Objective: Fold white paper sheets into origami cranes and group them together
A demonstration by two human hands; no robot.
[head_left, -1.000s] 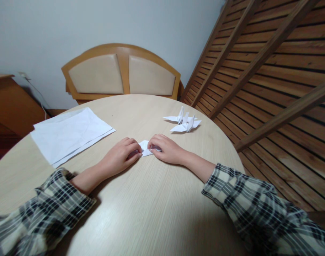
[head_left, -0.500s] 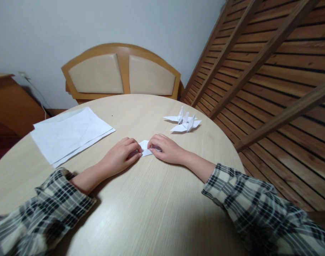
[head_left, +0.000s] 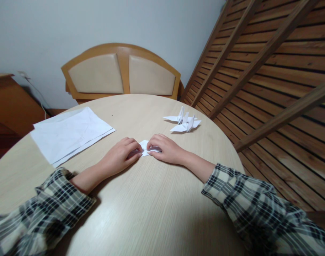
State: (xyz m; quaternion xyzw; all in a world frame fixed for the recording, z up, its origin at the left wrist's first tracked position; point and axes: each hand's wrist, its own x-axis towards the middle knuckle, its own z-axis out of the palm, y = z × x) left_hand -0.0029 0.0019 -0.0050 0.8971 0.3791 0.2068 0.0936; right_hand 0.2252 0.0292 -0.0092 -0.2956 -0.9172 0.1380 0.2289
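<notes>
A small folded piece of white paper [head_left: 144, 145] lies on the light wooden table [head_left: 141, 199], between my two hands. My left hand [head_left: 123, 153] grips its left side, thumb and fingers pinched together at the edge. On the other side my right hand [head_left: 165, 147] pinches the paper, thumb low and fingers curled over it. Both hands rest at the tabletop and cover much of the paper, so its full shape is hidden. Folded white paper cranes [head_left: 186, 124] stand close together beyond my right hand.
Several loose white sheets [head_left: 72, 131] are stacked on the table's left side. Behind the round table stands a headboard with cream panels [head_left: 152, 74]. A slatted wooden wall [head_left: 271, 89] slants along the right, and a wooden cabinet [head_left: 13, 103] is at far left.
My right thumb and fingers have shifted very slightly left along the paper. My left hand, the cranes and the sheets look the same.
</notes>
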